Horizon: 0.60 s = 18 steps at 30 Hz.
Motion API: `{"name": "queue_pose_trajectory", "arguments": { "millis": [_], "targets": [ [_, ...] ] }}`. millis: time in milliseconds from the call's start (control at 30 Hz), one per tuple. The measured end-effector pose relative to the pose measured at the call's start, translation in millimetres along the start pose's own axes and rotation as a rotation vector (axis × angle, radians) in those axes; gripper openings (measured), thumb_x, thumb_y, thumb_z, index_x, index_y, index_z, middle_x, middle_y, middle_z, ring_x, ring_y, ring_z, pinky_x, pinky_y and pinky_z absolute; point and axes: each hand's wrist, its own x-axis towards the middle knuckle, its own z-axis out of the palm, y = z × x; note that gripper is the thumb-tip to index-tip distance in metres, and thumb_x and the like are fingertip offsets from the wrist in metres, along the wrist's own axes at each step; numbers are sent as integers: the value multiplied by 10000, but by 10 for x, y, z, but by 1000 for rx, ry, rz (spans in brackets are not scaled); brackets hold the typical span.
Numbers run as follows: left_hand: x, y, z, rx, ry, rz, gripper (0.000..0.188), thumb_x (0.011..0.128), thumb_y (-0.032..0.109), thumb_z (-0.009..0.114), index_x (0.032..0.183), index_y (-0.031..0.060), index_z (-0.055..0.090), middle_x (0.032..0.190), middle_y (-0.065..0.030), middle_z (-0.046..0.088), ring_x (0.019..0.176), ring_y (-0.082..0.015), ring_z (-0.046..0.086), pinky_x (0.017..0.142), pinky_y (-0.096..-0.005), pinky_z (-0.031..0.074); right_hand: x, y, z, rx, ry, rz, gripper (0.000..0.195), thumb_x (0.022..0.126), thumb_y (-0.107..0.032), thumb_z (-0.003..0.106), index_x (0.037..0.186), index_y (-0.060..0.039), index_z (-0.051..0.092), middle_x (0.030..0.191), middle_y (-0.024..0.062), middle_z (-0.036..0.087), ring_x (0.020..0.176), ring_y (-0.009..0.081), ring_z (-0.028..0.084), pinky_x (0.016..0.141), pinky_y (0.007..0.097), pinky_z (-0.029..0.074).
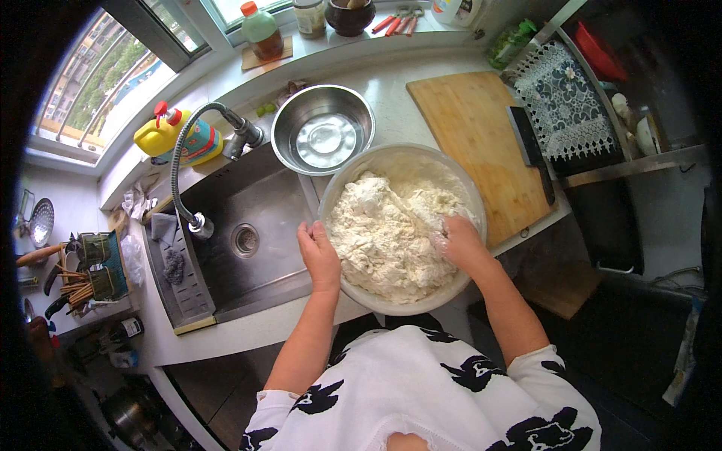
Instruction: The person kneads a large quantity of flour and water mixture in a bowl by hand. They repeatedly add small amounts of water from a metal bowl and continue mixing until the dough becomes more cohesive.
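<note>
A large pale basin (pixel 406 309) in front of me holds a shaggy mass of floury dough (pixel 389 242), rough and lumpy, with loose dry flour on its top. Against the basin's left side, my left hand (pixel 320 256) grips near the rim, thumb upward. My right hand (pixel 463 243) reaches over the right rim into the dough; its fingers are dusted with flour and partly hidden in it. Behind the basin stands a stainless steel bowl (pixel 287 135), with what looks like clear water inside.
Left of the basin is a steel sink (pixel 276 225) with a flexible faucet (pixel 179 163). A wooden cutting board (pixel 462 124) bears a cleaver (pixel 524 138) at right. Yellow detergent bottles (pixel 152 138) stand behind the sink. A utensil rack (pixel 115 265) is far left.
</note>
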Motion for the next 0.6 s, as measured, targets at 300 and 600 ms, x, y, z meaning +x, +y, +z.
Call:
{"name": "queue_pose_trajectory", "arguments": {
  "millis": [300, 600],
  "targets": [
    [7, -1, -24, -13, -8, -13, 500, 938, 319, 436, 1213, -93, 367, 1058, -209, 532, 928, -254, 526, 836, -342, 412, 27, -48, -141, 166, 96, 210, 435, 745, -229, 659, 1036, 72, 540, 971, 276, 595, 948, 375, 579, 815, 405, 449],
    [8, -39, 6, -22, -17, -24, 499, 936, 316, 437, 1210, -96, 368, 1061, -214, 523, 965, -269, 507, 861, -357, 392, 603, -16, 112, 808, -207, 325, 471, 744, -193, 689, 1146, -1, 537, 1047, 111, 607, 893, 189, 582, 785, 328, 462]
  ]
}}
